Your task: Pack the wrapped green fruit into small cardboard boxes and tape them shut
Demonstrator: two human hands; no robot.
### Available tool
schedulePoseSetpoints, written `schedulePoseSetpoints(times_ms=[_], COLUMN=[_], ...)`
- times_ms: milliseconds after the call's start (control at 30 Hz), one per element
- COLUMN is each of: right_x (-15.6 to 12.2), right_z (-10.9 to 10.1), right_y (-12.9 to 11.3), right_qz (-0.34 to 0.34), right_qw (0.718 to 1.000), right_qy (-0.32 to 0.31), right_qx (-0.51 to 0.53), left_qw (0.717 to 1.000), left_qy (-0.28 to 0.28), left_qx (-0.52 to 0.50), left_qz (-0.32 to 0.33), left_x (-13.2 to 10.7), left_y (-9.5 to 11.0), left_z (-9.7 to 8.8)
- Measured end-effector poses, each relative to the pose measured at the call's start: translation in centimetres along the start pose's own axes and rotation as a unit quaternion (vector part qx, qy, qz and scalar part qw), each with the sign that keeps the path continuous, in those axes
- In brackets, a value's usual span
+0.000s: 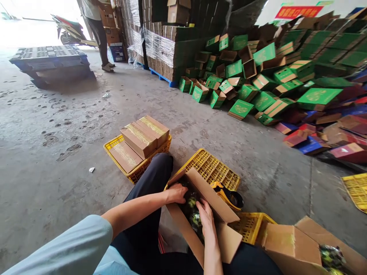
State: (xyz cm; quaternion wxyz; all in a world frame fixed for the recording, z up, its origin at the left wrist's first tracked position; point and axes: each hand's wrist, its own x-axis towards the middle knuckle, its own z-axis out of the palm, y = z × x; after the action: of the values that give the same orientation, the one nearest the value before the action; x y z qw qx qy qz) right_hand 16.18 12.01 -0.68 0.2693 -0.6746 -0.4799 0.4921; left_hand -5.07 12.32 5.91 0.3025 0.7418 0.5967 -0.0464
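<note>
An open brown cardboard box (213, 204) rests on my lap against an upturned yellow crate (213, 168). Dark, shiny wrapped items (192, 210) lie inside it. My left hand (176, 193) reaches into the box's far end, fingers curled on the contents. Lying along the box's middle, my right hand (207, 221) has its fingers pressed down on the wrapped items. What each hand grips is hidden by the box flaps.
Sealed taped boxes (143, 137) lie on a yellow crate (114, 144) ahead. A yellow tape dispenser (229, 196) sits right of the box. Another open box (309, 244) holds wrapped items at the lower right. Green boxes (258, 76) pile up at the right. A person (97, 30) stands far off by a blue pallet (51, 61).
</note>
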Motion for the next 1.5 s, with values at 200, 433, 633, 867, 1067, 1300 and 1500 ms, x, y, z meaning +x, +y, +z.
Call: schedulePoseSetpoints(times_ms=[200, 433, 633, 867, 1067, 1300, 1500], right_x=[-0.1, -1.2, -1.8, -2.9, -4.3, -4.0, -3.4], right_z=[0.1, -0.5, -0.3, 2.5, 5.0, 5.5, 4.7], right_y=[0.2, 0.0, 0.2, -1.8, -2.0, -2.2, -2.1], right_qz=[-0.057, -0.064, -0.074, -0.19, -0.19, -0.17, -0.191], right_qw=[0.998, 0.994, 0.985, 0.934, 0.898, 0.887, 0.907], right_qy=[-0.026, 0.009, 0.024, -0.059, -0.091, -0.096, -0.093], right_qx=[0.03, -0.084, -0.155, -0.297, -0.386, -0.418, -0.364], left_qw=[0.998, 0.991, 0.976, 0.972, 0.982, 0.995, 0.999], left_qy=[-0.05, 0.016, 0.058, 0.073, 0.064, 0.024, -0.01], left_qx=[-0.013, -0.126, -0.212, -0.223, -0.178, -0.101, -0.043], left_qz=[-0.036, -0.048, -0.014, -0.017, -0.007, 0.008, -0.029], left_x=[0.0, 0.2, 0.5, 1.0, 0.5, -0.3, -1.3], left_y=[0.4, -1.2, -2.0, -1.9, -2.1, -2.3, -2.5], left_z=[0.5, 0.8, 0.8, 1.7, 1.9, 2.2, 3.2])
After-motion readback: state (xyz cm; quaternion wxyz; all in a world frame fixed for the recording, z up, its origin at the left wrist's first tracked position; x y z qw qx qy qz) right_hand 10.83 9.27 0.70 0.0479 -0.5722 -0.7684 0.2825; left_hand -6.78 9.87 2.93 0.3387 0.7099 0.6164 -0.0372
